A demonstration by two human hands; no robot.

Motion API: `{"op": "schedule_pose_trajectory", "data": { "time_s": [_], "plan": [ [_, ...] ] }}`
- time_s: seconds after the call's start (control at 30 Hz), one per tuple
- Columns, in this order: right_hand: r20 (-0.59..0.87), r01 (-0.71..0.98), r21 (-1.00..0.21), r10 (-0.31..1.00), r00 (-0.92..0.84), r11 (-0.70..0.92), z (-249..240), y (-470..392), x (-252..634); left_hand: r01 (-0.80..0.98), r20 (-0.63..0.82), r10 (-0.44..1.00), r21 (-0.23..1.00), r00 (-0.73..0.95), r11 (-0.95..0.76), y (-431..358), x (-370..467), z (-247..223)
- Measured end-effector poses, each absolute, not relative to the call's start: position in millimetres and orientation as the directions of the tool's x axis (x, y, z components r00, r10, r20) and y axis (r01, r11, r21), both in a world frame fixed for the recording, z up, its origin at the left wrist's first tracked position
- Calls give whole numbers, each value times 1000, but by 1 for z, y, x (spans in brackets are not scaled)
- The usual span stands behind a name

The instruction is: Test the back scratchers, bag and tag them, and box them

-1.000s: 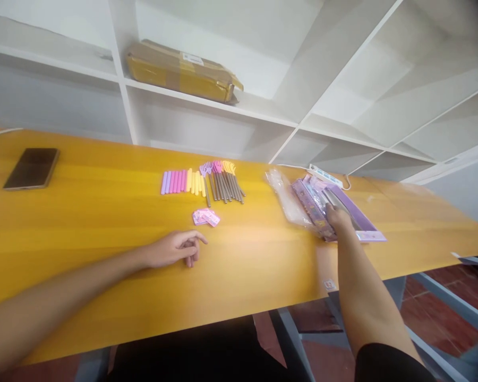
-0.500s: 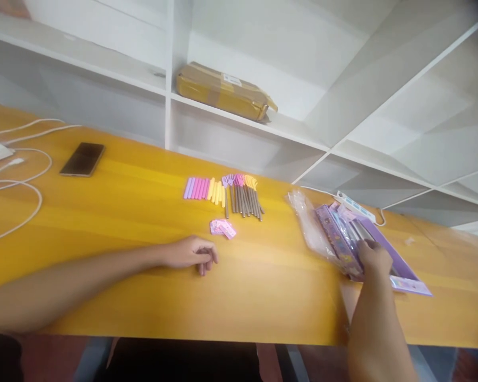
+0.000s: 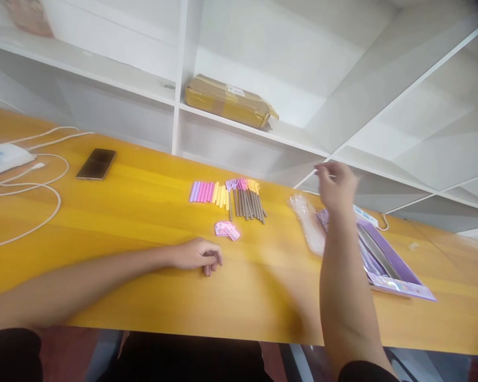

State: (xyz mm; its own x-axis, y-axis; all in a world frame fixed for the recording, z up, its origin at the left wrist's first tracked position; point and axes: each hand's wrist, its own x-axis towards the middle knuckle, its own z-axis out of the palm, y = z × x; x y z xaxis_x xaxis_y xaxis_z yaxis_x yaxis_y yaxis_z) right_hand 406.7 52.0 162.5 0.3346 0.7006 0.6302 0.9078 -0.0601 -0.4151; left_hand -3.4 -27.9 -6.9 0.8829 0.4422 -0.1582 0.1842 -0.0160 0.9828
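Note:
My left hand (image 3: 201, 254) rests on the table, fingers loosely bent and a little apart, with nothing seen in it. Just beyond it lie small pink cards (image 3: 227, 230). My right hand (image 3: 336, 185) is raised above the box, its fingers pinched together; whatever they hold is too blurred to make out. Below the forearm, the open purple box (image 3: 396, 257) holds grey sticks and plastic-wrapped pieces, partly hidden by the arm. Near the table's middle are purple and pink tubes (image 3: 202, 191), yellow tubes (image 3: 221, 196), and grey sticks (image 3: 247, 204) with purple, pink and yellow claw-shaped heads.
A clear plastic bag (image 3: 307, 223) lies left of the box, and a power strip (image 3: 365, 215) behind it. A phone (image 3: 96, 164) and white cables (image 3: 58, 204) are at left. A taped brown parcel (image 3: 229, 102) sits on the white shelf (image 3: 298, 137).
My right hand has lifted out of the purple box and moved up and to the left. My left hand stays resting on the table. The whole view has shifted slightly.

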Motion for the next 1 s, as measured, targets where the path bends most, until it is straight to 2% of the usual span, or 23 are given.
{"op": "schedule_pose_trajectory", "data": {
  "time_s": [0.07, 0.17, 0.33, 0.53, 0.73, 1.0],
  "plan": [
    [570, 945, -326, 804, 172, 29, 152, 66, 361, 190, -164, 442, 982, 882, -15, -29, -4, -6],
    [447, 967, -241, 894, 37, 80, 117, 85, 303, 193, -170, 443, 981, 880, -7, -29, -4, -6],
    [265, 995, -105, 964, 29, -1, 46, 106, 253, 193, -167, 454, 981, 875, -11, -30, -3, -3],
    [237, 998, 8, 970, 55, -58, 21, 114, 250, 191, -151, 430, 980, 890, -52, -30, -3, -6],
    [233, 995, 26, 969, 87, -96, 21, 117, 250, 193, -154, 434, 980, 888, -47, -29, -2, -10],
    [211, 991, -52, 969, 130, -122, 31, 119, 251, 197, -162, 437, 980, 885, -35, -30, -2, -10]
  ]
}}
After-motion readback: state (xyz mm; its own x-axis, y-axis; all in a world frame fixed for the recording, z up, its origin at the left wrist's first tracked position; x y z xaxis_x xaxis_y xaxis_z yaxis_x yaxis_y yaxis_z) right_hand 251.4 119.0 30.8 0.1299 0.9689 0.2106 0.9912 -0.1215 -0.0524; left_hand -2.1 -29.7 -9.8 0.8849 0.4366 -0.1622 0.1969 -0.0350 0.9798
